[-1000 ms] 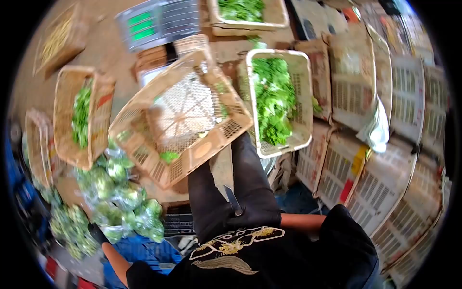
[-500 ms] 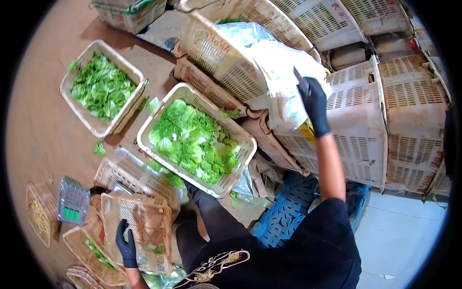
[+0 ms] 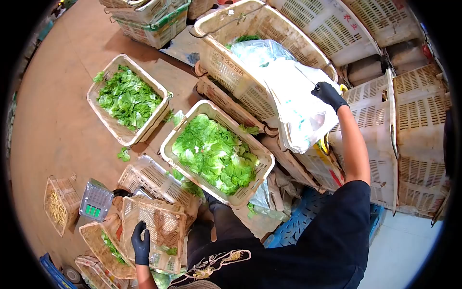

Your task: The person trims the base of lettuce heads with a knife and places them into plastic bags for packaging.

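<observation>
My right hand [image 3: 330, 95], in a black glove, is closed round a knife [image 3: 304, 77]. Its thin blade points up and left over a pile of white plastic bags [image 3: 298, 103]. These bags drape over the corner of a large slotted crate [image 3: 240, 79], beside clear plastic and some greens. Low on the left, my gloved left hand [image 3: 140, 245] hangs with its fingers apart and holds nothing. It overlaps the side of a worn small crate [image 3: 159, 214]. In front of me stands a crate of cut lettuce [image 3: 214, 154].
Another lettuce crate [image 3: 127, 98] stands on the floor farther left. A scale display [image 3: 96, 200] with green digits is beside a small basket [image 3: 61, 207] of pale pieces. Stacked white crates [image 3: 361, 139] line the right, near a blue pallet [image 3: 308, 212].
The view has shifted, so the scene sits farther right and lower. My right hand has turned, and the knife's blade now shows as a thin line. My left hand keeps its place by the small crate.
</observation>
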A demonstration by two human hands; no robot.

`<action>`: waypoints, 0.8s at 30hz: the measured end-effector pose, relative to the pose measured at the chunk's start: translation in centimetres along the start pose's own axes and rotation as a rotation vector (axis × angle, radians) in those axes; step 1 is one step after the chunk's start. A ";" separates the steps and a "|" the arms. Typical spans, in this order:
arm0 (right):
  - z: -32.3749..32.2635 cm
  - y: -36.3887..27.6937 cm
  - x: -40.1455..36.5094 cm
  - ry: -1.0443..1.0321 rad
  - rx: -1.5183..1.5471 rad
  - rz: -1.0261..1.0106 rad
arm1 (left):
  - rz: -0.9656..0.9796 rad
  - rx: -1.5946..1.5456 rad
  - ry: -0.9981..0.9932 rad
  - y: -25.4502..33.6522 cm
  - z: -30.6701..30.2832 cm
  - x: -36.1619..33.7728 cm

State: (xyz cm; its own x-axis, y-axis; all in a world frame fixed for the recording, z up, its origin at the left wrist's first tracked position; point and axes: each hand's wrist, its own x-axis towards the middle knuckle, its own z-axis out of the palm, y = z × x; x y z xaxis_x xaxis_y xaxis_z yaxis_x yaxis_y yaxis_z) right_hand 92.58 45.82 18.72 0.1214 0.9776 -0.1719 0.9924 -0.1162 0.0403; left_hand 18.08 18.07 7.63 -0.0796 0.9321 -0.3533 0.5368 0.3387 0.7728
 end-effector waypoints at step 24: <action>-5.4 -46.4 -20.5 0.266 1.016 -1.247 | 0.301 -0.358 0.197 15.5 -12.3 -9.9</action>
State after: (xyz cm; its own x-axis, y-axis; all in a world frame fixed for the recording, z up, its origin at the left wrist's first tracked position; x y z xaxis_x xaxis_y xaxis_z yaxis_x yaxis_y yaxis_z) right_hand 43.94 32.11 25.73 -0.6210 0.5375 0.5706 0.0845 0.7695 -0.6330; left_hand 16.83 15.71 29.62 -0.1408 0.9900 -0.0074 0.2411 0.0415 0.9696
